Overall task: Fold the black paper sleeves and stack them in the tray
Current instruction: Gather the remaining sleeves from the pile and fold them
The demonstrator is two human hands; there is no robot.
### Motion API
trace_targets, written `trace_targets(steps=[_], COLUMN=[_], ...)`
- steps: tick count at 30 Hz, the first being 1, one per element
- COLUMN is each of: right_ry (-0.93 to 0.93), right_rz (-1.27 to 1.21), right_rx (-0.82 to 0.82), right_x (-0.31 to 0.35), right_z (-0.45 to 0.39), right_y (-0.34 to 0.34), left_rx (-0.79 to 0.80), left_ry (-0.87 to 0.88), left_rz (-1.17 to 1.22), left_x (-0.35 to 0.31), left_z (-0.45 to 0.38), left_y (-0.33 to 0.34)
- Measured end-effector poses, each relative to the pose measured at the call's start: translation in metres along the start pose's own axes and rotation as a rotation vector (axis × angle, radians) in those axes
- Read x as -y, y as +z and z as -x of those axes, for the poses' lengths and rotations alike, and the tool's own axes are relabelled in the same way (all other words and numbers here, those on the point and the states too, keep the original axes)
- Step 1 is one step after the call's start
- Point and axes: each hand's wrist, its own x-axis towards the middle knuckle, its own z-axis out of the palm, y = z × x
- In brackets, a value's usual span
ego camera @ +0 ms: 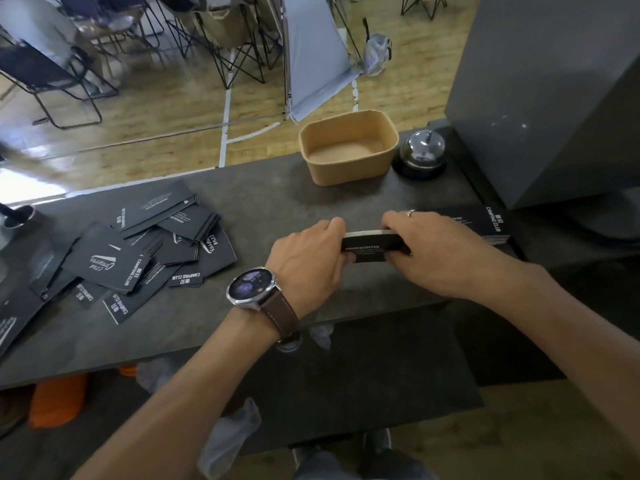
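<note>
A black paper sleeve [367,247] with white print is held on edge just above the dark counter, between both hands. My left hand [311,261] grips its left end and my right hand [436,251] grips its right end. A tan tray [349,168] stands empty at the counter's far edge, beyond the hands. A loose pile of black sleeves [145,247] lies spread on the counter to the left. A neat stack of flat sleeves [485,223] lies behind my right hand.
A chrome desk bell [420,154] stands right of the tray. A tall grey box [554,91] rises at the right. A metal cup [17,218] sits at the far left. Folding chairs stand on the wooden floor beyond the counter [259,202].
</note>
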Motion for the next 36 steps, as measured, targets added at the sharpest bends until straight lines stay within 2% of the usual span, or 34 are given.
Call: trace_targets(steps=[8,18,26,29,33,36], right_ry=[0.094,0.045,0.077,0.097,0.107,0.103], right_rz=[-0.089,0.159,0.170,0.164,0.173,0.193], right_rx=[-0.065,-0.240,-0.168,-0.107,-0.015,0.032], right_x=[-0.038,-0.078,-0.106,-0.118,-0.129,-0.135], right_z=[0.010,0.033,0.032,0.030,0.024,0.018], right_y=[-0.015,-0.015,-0.036,-0.043,-0.042,-0.041], left_rx=[0.164,0.361,0.168,0.118,0.030,0.045], left_ry=[0.025,0.054,0.115,0.106,0.114,0.129], left_rz=[0.006,0.201,0.327,0.227,-0.021,-0.111], left_x=[-0.017,-0.040,-0.054,-0.060,-0.068,-0.071], left_z=[-0.049,-0.080,-0.086,-0.084,-0.087,-0.093], left_y=[-0.011,-0.012,0.000,0.007,0.017,0.021])
